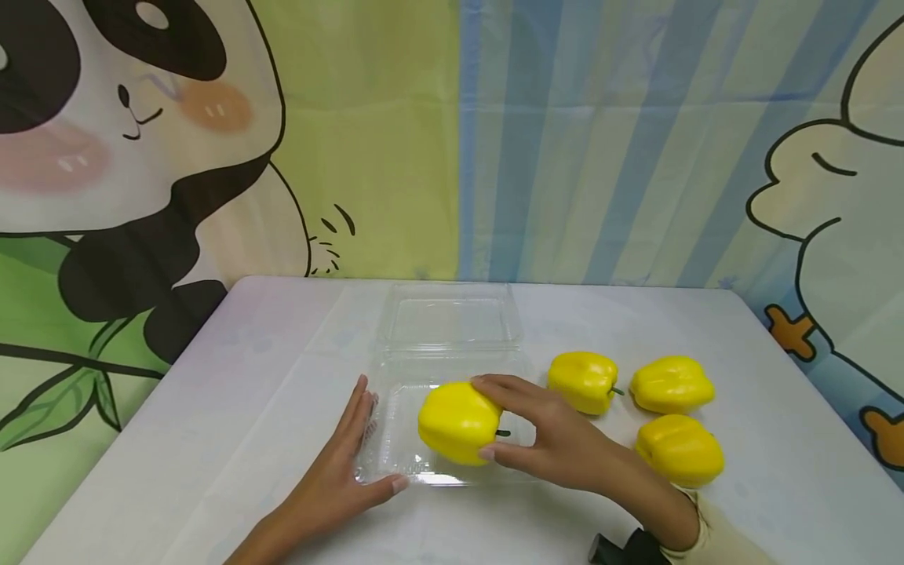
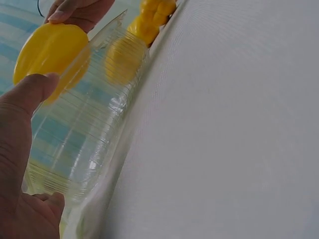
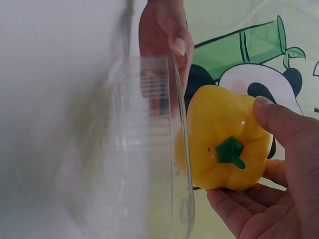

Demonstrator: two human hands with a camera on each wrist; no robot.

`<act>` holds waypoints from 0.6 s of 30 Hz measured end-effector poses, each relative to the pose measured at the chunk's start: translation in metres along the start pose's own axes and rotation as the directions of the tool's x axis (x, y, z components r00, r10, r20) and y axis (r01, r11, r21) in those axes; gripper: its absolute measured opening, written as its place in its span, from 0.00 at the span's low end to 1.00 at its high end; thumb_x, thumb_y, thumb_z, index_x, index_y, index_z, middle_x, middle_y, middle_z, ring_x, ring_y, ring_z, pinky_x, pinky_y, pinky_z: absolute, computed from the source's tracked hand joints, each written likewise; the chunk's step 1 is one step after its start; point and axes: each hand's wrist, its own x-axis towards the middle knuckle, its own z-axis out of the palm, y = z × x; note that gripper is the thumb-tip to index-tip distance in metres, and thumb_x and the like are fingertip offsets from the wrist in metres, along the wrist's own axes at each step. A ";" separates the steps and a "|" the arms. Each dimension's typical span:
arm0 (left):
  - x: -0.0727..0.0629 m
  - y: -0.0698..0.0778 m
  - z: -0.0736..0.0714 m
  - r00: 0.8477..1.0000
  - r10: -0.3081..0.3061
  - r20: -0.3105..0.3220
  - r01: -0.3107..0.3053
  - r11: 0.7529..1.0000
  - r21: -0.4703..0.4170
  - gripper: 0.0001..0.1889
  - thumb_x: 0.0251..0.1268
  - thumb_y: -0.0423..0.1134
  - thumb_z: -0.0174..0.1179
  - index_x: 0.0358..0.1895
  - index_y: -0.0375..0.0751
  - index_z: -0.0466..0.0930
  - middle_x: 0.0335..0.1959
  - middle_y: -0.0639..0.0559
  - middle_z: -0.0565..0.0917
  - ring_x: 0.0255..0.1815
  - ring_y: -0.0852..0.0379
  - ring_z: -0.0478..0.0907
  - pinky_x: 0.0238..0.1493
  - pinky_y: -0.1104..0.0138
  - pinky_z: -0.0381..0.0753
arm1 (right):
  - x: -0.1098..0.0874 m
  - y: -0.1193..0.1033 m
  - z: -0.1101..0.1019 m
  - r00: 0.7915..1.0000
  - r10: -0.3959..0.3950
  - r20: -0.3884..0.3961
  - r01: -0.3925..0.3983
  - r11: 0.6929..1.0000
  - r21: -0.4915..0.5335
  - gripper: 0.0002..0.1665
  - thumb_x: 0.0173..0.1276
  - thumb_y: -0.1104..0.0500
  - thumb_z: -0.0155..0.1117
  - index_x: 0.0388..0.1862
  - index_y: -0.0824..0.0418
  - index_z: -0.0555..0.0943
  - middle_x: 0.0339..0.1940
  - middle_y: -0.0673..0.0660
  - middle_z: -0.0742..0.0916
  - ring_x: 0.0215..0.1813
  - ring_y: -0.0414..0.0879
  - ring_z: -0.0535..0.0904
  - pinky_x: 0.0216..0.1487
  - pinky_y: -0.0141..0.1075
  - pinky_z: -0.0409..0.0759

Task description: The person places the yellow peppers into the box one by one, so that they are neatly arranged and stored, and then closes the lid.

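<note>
A yellow bell pepper [image 1: 459,424] with a green stem is gripped between the thumb and fingers of my right hand [image 1: 544,431]. It is over the base of a clear plastic clamshell container [image 1: 402,471], whose lid [image 1: 452,318] lies folded back. In the right wrist view the pepper [image 3: 224,139] is at the container's rim [image 3: 183,124]. My left hand [image 1: 339,463] rests against the container's left side, fingers straight and thumb spread by the near edge. The left wrist view shows that thumb [image 2: 30,94] near the rim.
To the right of the container, three more yellow bell peppers lie on the white table: one nearest it [image 1: 582,380], one farther right [image 1: 672,384] and one closer to me [image 1: 680,450]. A printed curtain [image 1: 367,141] hangs behind the table.
</note>
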 end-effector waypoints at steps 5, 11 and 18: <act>0.001 -0.001 0.001 1.000 -0.003 -0.002 0.003 1.000 0.008 0.62 0.48 0.63 0.71 0.79 0.42 0.41 0.79 0.63 0.33 0.76 0.50 0.51 0.67 0.51 0.54 | 0.009 -0.003 0.009 0.999 -0.009 0.031 0.008 1.000 0.029 0.40 0.65 0.46 0.68 0.72 0.58 0.68 0.69 0.51 0.73 0.65 0.46 0.72 0.61 0.40 0.75; 0.001 -0.002 0.001 1.000 0.015 0.004 -0.015 1.000 -0.016 0.62 0.49 0.61 0.72 0.79 0.40 0.40 0.79 0.62 0.32 0.76 0.49 0.49 0.66 0.53 0.55 | 0.017 -0.004 0.019 0.997 -0.036 0.074 0.032 0.998 0.051 0.40 0.64 0.46 0.67 0.72 0.59 0.68 0.68 0.52 0.74 0.66 0.46 0.71 0.63 0.40 0.73; 0.001 -0.001 0.001 1.000 0.003 0.005 -0.003 1.000 -0.010 0.61 0.49 0.59 0.72 0.78 0.37 0.41 0.79 0.60 0.32 0.76 0.46 0.47 0.66 0.47 0.53 | 0.026 -0.007 0.025 0.993 0.000 0.117 -0.004 0.999 0.034 0.40 0.64 0.46 0.68 0.72 0.58 0.68 0.69 0.50 0.73 0.67 0.44 0.70 0.63 0.38 0.72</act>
